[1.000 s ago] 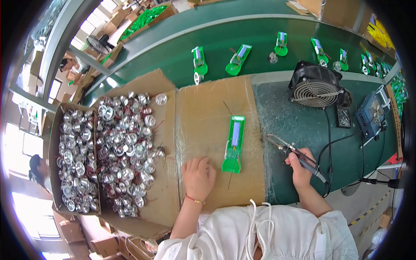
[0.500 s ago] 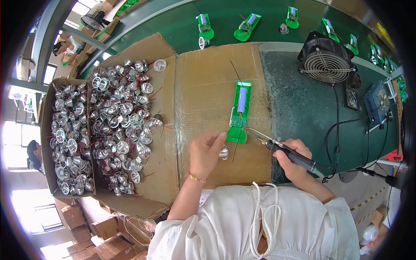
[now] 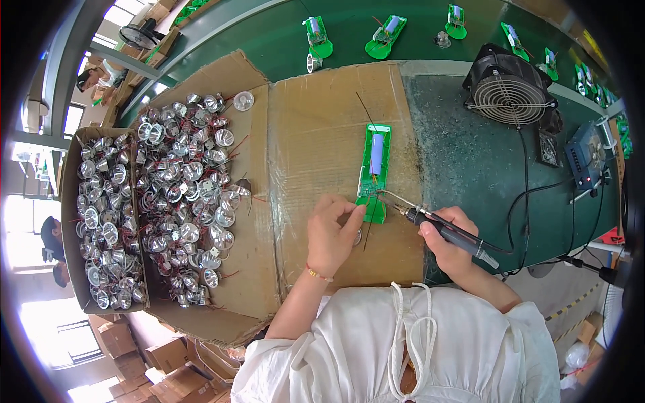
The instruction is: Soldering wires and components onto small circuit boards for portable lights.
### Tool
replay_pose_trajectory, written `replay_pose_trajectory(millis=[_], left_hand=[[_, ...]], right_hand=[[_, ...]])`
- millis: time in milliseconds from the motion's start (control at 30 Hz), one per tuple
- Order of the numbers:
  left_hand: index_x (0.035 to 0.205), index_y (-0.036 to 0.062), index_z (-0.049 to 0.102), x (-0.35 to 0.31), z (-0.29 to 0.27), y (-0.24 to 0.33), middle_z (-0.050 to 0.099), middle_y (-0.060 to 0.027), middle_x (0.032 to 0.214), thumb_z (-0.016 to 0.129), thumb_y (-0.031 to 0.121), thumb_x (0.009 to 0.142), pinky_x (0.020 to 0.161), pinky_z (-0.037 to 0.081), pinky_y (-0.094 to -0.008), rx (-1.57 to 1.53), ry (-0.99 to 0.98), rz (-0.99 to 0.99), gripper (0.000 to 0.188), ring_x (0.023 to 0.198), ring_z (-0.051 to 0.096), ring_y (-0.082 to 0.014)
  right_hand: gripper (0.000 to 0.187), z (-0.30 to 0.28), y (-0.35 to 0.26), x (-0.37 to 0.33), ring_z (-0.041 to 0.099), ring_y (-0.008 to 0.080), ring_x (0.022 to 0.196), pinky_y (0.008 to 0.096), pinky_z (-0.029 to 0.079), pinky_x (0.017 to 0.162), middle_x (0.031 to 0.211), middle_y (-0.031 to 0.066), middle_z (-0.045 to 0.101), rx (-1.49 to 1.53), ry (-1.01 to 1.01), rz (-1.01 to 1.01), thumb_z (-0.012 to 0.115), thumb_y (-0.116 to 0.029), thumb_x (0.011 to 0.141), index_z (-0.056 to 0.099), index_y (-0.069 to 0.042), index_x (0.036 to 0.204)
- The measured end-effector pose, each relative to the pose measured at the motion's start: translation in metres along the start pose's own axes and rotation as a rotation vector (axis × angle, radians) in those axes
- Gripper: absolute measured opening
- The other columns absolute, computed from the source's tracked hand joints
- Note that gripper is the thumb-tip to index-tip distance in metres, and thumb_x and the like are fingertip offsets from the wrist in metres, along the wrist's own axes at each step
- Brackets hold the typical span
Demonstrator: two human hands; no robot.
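In front of me an open green plastic housing (image 3: pixel 379 181) lies on the cardboard, with a purple cylindrical battery (image 3: pixel 376 153) and a small circuit board (image 3: pixel 371 187) in it. My left hand (image 3: pixel 334 232) is closed in a pinch at the housing's lower left edge; what its fingertips hold is too small to make out. A silver lamp reflector (image 3: pixel 358 236) is mostly hidden beside that hand. My right hand (image 3: pixel 453 242) grips a soldering iron (image 3: pixel 471 246) with a thin metal tube along it. Its tip is at the board's lower end.
To the left, a cardboard box (image 3: pixel 259 134) holds many silver reflectors with red wires. A black fan (image 3: pixel 507 87) and a blue soldering station (image 3: pixel 586 154) stand right, cables (image 3: pixel 526 201) trailing. Green housings (image 3: pixel 319 40) line the back shelf. People sit far left.
My left hand has shifted right and slightly up, to the housing's edge, now covering more of the reflector. The iron's tip has moved slightly left and up onto the board's lower end.
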State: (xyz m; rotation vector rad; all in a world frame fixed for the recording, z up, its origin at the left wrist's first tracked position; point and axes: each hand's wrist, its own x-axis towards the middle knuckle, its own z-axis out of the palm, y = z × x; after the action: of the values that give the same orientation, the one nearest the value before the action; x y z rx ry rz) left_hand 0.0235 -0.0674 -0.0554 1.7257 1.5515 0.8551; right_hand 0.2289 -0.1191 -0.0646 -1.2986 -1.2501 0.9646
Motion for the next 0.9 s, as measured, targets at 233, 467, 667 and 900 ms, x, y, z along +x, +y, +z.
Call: replay_pose_trajectory(millis=[233, 467, 667, 900], left_hand=[[0.078, -0.0004, 0.064, 0.003, -0.002, 0.001, 0.056, -0.0087, 0.08, 0.067, 0.013, 0.079, 0.056, 0.044, -0.0285, -0.024, -0.052, -0.034, 0.013, 0.063, 0.056, -0.0181], [0.077, -0.0005, 0.065, 0.002, -0.003, 0.001, 0.056, -0.0085, 0.08, 0.067, 0.013, 0.079, 0.055, 0.044, -0.028, -0.012, -0.057, -0.052, 0.014, 0.062, 0.056, -0.0171], [0.078, 0.0004, 0.065, 0.004, -0.006, 0.001, 0.057, -0.0083, 0.081, 0.068, 0.013, 0.078, 0.059, 0.045, -0.0283, -0.038, -0.103, -0.024, 0.013, 0.067, 0.058, -0.0173], [0.077, 0.001, 0.064, 0.015, 0.001, -0.001, 0.057, -0.0101, 0.081, 0.067, 0.017, 0.079, 0.058, 0.044, -0.0297, -0.016, -0.053, -0.055, 0.017, 0.066, 0.057, -0.0201]], right_hand=[[0.016, 0.005, 0.001, -0.001, 0.055, 0.0062, 0.055, 0.0212, 0.044, 0.051, 0.065, 0.0056, 0.061, 0.15, 0.105, 0.038, 0.066, -0.01, 0.08, 0.054, 0.001, 0.082], [0.018, -0.004, -0.005, -0.004, 0.059, 0.0099, 0.063, 0.0232, 0.047, 0.056, 0.07, 0.0093, 0.064, 0.115, 0.103, 0.061, 0.064, -0.012, 0.082, 0.053, 0.002, 0.084], [0.016, -0.002, -0.001, -0.003, 0.058, 0.0092, 0.061, 0.0228, 0.046, 0.055, 0.07, 0.0087, 0.063, 0.153, 0.083, 0.036, 0.064, -0.01, 0.082, 0.053, 0.002, 0.085], [0.014, 0.003, 0.002, -0.001, 0.056, 0.0069, 0.058, 0.0219, 0.045, 0.052, 0.069, 0.0074, 0.063, 0.12, 0.071, 0.037, 0.064, -0.007, 0.081, 0.053, 0.001, 0.085]])
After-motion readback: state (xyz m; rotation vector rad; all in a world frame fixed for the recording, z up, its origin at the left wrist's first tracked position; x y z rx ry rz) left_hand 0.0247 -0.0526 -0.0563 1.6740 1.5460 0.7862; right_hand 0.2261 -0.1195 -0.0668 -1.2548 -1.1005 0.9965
